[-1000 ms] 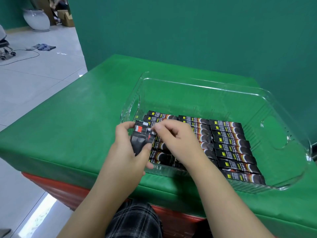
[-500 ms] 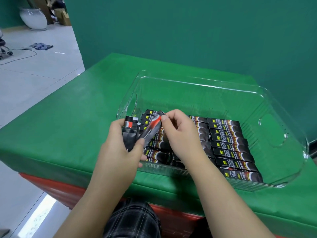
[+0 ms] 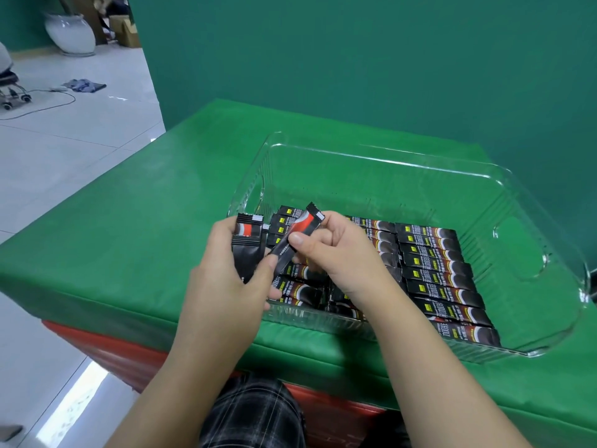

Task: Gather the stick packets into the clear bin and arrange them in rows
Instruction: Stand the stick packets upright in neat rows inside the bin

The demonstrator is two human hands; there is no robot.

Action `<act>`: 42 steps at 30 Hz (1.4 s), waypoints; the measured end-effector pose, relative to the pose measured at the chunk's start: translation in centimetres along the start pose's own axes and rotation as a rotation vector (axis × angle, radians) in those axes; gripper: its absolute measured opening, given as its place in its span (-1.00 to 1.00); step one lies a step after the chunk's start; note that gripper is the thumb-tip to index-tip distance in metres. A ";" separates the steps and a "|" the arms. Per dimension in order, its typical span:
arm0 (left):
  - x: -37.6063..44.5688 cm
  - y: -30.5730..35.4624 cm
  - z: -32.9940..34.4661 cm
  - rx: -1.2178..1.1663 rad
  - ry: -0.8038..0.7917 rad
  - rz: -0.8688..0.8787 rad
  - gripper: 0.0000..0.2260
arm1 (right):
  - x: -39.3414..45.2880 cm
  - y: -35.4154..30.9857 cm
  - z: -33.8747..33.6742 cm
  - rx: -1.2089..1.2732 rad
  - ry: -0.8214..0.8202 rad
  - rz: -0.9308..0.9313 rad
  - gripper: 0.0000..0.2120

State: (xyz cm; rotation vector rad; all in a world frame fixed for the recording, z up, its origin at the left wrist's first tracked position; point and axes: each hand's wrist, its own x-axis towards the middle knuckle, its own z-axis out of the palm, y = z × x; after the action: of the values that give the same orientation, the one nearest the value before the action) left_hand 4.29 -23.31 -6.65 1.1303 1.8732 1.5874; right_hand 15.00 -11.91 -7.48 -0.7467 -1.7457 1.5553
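Two hands (image 3: 284, 263), one tilted packet (image 3: 295, 237), one bin (image 3: 381, 156)

Left hand (image 3: 223, 279) curled in a grip, right hand (image 3: 339, 253) pinching with thumb and fingers — forearms converging, hands nearly touching

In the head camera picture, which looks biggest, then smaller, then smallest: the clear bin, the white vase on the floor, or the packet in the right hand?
1. clear bin
2. white vase, though it stands far back, so it shows smaller than it really is
3. packet pinched in the right hand
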 end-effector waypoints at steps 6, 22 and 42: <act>-0.5 0.1 -0.6 0.100 -0.002 0.043 -0.63 | -0.1 -0.4 0.1 -0.091 0.089 -0.030 -0.80; -0.5 -1.1 -3.4 0.187 0.053 0.163 -0.58 | 0.3 1.1 0.7 -0.751 -0.234 0.049 -0.88; -0.4 -1.6 -3.3 0.142 0.045 0.166 -0.60 | 0.7 1.8 0.7 -0.973 -0.185 0.160 -0.83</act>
State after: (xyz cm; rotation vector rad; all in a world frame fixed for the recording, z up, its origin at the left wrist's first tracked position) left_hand 1.51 -25.59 -7.41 1.3524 1.9939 1.5998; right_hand 13.95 -11.58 -9.24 -1.2334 -2.6491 0.7940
